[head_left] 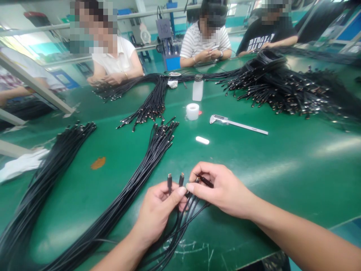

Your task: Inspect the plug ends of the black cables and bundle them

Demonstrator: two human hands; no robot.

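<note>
My left hand is closed on black cables, and two of their plugs stick up from between the fingers. Close beside it, my right hand pinches more black cable ends; how many is hidden by the fingers. The fingertips of both hands nearly meet. From the hands, the loose cables hang down toward the near edge of the table. Left of my hands lies a long bundle of black cables with its plugs pointing away from me.
Another cable bundle lies far left, near a white glove. Ahead on the green table are a caliper, a small white piece, a tape roll, a bottle and a big cable pile. Several people sit opposite.
</note>
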